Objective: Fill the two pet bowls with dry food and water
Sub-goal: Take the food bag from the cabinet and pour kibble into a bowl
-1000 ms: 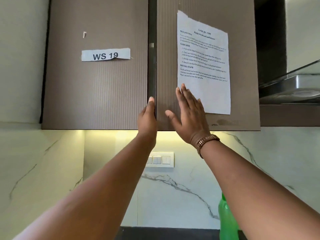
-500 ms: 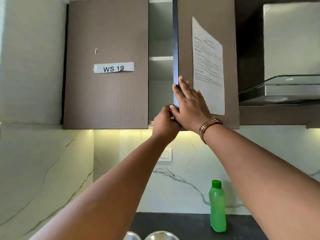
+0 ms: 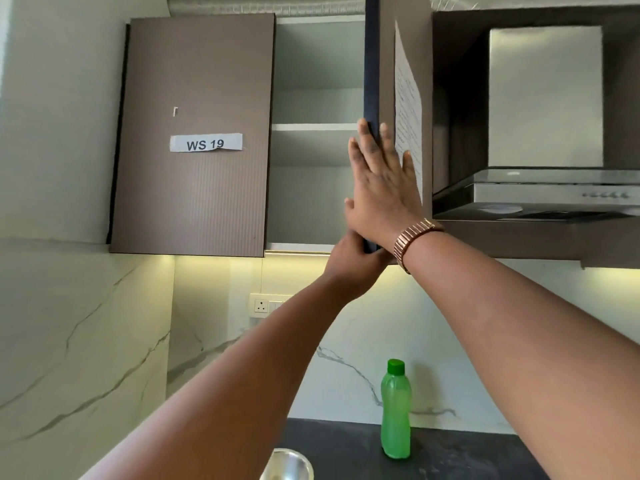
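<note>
Both arms reach up to a brown wall cabinet. My left hand [image 3: 351,259] grips the bottom corner of the right cabinet door [image 3: 384,81], which stands swung out. My right hand [image 3: 381,188] lies flat against the door's edge and face, fingers spread. Behind the door the cabinet interior [image 3: 311,150] shows grey shelves with nothing visible on them. Down on the dark counter [image 3: 450,455] stands a green water bottle [image 3: 395,410] with a green cap. A steel bowl [image 3: 289,464] peeks in at the bottom edge, partly hidden by my left arm.
The left cabinet door [image 3: 194,133], labelled WS 19, stays closed. A printed sheet [image 3: 408,109] is taped to the open door. A range hood [image 3: 540,195] projects at the right. A wall socket [image 3: 265,305] sits on the marble backsplash.
The right door has swung from closed to wide open, exposing the shelves. My left hand moved to its bottom corner, my right hand followed the door's edge. The view tilted down, showing bottle and bowl.
</note>
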